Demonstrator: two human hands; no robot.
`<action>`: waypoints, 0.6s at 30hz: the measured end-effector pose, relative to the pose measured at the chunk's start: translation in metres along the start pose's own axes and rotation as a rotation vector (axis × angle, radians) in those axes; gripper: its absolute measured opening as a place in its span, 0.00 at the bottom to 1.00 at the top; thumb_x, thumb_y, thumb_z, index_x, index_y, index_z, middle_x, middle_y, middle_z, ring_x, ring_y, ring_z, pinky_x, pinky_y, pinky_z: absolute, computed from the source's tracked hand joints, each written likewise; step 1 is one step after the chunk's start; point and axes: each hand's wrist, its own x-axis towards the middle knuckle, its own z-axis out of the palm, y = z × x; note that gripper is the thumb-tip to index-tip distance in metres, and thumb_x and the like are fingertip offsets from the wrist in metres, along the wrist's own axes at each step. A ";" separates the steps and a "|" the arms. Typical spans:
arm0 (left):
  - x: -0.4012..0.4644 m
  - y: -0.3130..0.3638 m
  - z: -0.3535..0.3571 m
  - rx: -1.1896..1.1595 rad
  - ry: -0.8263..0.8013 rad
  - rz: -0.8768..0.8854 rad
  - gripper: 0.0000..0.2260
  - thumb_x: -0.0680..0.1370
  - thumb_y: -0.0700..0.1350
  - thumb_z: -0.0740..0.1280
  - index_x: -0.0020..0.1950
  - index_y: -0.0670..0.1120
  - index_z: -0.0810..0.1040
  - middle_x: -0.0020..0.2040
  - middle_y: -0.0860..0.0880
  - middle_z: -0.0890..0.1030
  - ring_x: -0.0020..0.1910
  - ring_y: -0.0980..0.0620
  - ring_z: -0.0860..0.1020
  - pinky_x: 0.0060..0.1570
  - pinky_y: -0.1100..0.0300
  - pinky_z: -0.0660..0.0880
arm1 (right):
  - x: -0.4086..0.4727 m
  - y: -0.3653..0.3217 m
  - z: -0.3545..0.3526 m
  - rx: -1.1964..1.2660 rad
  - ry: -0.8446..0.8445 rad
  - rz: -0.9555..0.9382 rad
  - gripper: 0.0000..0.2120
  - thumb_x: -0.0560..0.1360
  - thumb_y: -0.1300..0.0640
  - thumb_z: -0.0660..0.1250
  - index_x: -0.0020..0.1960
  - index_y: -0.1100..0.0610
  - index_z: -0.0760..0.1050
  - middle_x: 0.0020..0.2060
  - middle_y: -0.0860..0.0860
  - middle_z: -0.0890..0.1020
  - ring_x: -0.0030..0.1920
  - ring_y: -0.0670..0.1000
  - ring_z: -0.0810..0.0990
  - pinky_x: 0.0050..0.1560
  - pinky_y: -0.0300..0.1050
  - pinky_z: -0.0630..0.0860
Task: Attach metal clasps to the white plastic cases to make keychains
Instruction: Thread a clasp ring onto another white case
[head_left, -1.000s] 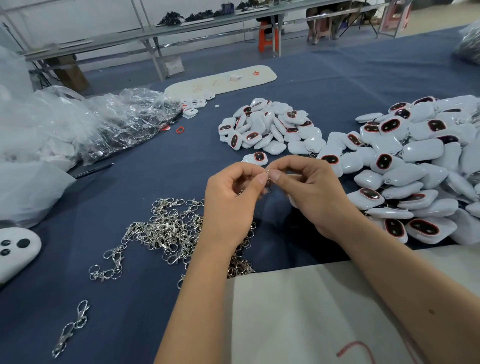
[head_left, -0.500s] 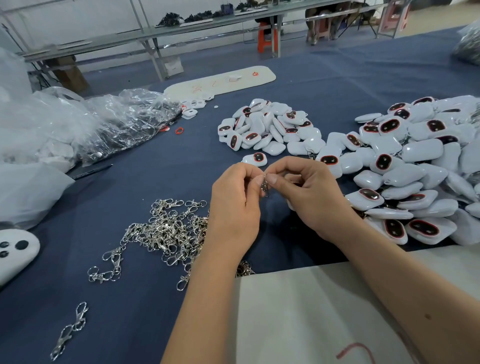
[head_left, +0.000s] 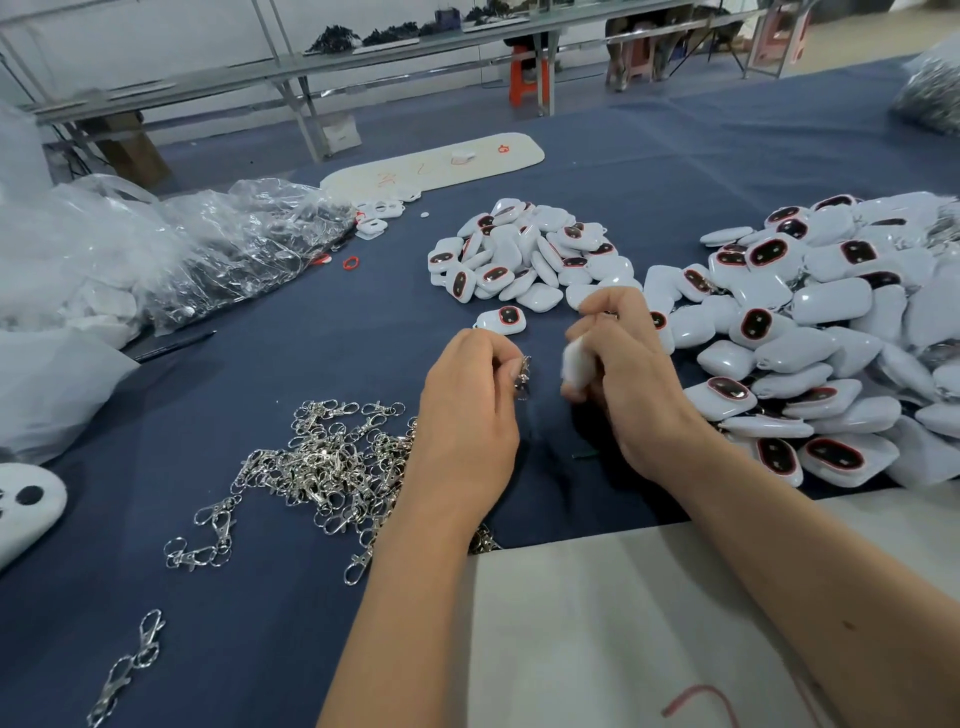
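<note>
Left hand (head_left: 467, 415) fingers pinching metal clasp (head_left: 523, 373); right hand (head_left: 631, 379) fingers curled round blurred white case (head_left: 575, 364) just beside: risk, ring slipping off before threading.

Assembly workshop — heaps of white cases (head_left: 810, 332), loose clasps (head_left: 332, 462), long workbenches (head_left: 291, 83)

Left hand (head_left: 467, 415): fingers curled, a small metal piece pinched at the fingertips. Right hand (head_left: 631, 384): fingers curled, blurred, a white piece gripped. Hands held slightly apart.
</note>
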 end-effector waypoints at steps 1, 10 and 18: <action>0.000 0.000 0.000 -0.004 -0.021 -0.005 0.06 0.82 0.36 0.63 0.47 0.44 0.76 0.43 0.51 0.77 0.44 0.52 0.76 0.44 0.62 0.71 | 0.001 0.001 -0.001 -0.022 0.018 0.003 0.14 0.76 0.67 0.59 0.55 0.51 0.70 0.37 0.53 0.76 0.32 0.48 0.71 0.33 0.40 0.71; 0.000 0.001 0.001 0.010 -0.091 -0.014 0.05 0.82 0.37 0.65 0.46 0.45 0.76 0.43 0.54 0.76 0.42 0.58 0.73 0.43 0.69 0.67 | 0.005 0.008 -0.001 -0.136 0.005 -0.069 0.07 0.76 0.53 0.70 0.54 0.49 0.81 0.27 0.44 0.73 0.29 0.48 0.66 0.29 0.39 0.65; -0.001 0.002 0.002 0.040 -0.097 -0.019 0.05 0.82 0.39 0.64 0.47 0.46 0.76 0.44 0.55 0.76 0.44 0.56 0.74 0.43 0.65 0.70 | 0.006 0.009 -0.001 -0.277 0.087 -0.141 0.07 0.73 0.53 0.68 0.48 0.49 0.84 0.25 0.41 0.72 0.26 0.44 0.65 0.26 0.33 0.64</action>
